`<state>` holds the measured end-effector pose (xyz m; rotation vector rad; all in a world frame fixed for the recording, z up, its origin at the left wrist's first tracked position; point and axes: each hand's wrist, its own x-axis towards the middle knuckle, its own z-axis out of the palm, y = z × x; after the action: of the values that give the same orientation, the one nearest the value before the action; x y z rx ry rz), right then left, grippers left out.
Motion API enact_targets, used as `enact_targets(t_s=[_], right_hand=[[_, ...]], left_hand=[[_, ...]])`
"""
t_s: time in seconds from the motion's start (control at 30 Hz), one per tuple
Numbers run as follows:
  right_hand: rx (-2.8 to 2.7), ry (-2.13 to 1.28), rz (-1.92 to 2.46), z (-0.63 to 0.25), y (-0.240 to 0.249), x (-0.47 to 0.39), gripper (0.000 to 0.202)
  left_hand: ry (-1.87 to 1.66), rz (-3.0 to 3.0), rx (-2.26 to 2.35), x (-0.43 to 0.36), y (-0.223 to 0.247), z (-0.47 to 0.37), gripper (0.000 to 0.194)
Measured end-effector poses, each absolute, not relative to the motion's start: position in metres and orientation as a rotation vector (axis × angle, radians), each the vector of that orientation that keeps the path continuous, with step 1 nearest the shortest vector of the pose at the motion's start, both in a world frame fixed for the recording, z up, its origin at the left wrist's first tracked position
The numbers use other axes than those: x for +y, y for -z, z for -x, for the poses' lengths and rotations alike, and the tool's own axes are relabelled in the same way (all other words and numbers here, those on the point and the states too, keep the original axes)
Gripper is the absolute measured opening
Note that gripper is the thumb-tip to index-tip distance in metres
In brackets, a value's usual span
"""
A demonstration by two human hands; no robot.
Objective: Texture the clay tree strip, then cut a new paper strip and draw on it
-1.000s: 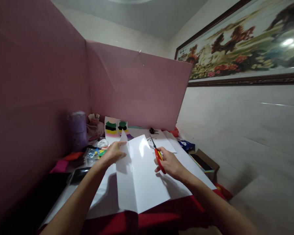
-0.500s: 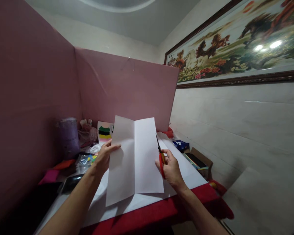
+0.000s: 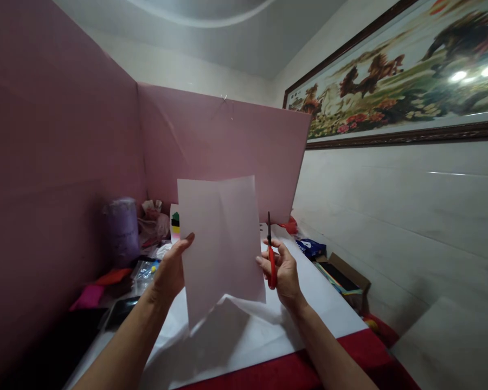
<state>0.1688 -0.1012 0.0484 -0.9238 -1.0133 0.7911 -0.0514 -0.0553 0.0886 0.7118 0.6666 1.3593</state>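
A sheet of white paper (image 3: 223, 244) stands raised over the white-topped table, with a soft vertical crease down its middle and its lower edge bent. My left hand (image 3: 174, 266) grips its left edge, thumb on the near face and fingers hidden behind. At the right edge, my right hand (image 3: 283, 273) is closed around red-handled scissors (image 3: 271, 265), whose dark blades point up beside the sheet. The right thumb tip also touches the paper's edge; whether fingers pinch it from behind I cannot tell.
Behind the sheet a painted card (image 3: 175, 226) shows partly. Left stand a purple cylinder (image 3: 122, 230), clear plastic bags (image 3: 143, 273) and a black tray-like object (image 3: 122, 312). Right lie a blue package (image 3: 311, 247) and an open cardboard box (image 3: 345, 276). Pink panels (image 3: 223, 141) rise behind the table.
The paper has been opened from a clear fold to nearly flat and tipped upward. The scissors now point straighter up. The view has shifted slightly left.
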Motion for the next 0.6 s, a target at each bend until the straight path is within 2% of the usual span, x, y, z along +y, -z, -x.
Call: enact_targets(t_s=[0.2,0.37,0.5,0.6], right_hand=[[-1.017,-0.798,0.925,-0.166,-0.036,-0.1,0.047],[-1.186,-0.711,0.899,-0.153,-0.049,-0.114,0.036],[-1.403,-0.836,0.889,-0.134,-0.065,-0.126,0.038],[-1.315,-0.7,0.929,-0.129,-0.066,-0.123,0.037]], left_hand=[[-1.299,-0.713,0.666,-0.053,-0.083,0.048,0.035],[-1.381,-0.831,0.739,-0.051,-0.075,0.035,0.039],[-1.381,-0.791,0.702,-0.049,-0.074,0.033,0.031],[-1.337,-0.747,0.694,-0.049,-0.075,0.038,0.027]])
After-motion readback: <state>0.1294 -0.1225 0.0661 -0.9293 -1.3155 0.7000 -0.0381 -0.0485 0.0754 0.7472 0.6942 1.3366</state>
